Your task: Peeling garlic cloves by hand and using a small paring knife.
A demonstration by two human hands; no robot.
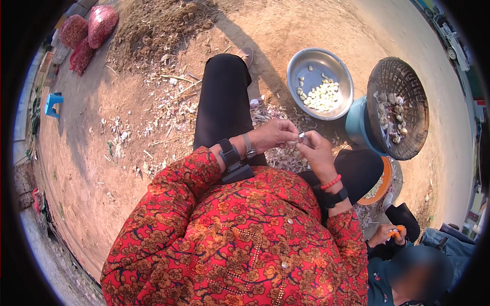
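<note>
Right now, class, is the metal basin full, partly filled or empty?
Partly filled: pale cloves cover part of the metal basin, and bare metal shows around them.

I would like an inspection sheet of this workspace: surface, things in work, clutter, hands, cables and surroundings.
Surface: brown earth ground, partly shadowed.
Job's things: metal basin holding pale cloves; woven basket with pale bulbs, overlapping a blue bucket in view.
Clutter: dry skins and stalks scattered over the ground.
Hands: left hand and right hand meet, fingers closed around a small piece, mostly hidden.
Cables: nothing seen.
Surroundings: red sacks and blue stool at upper left; co-worker at lower right.
</note>
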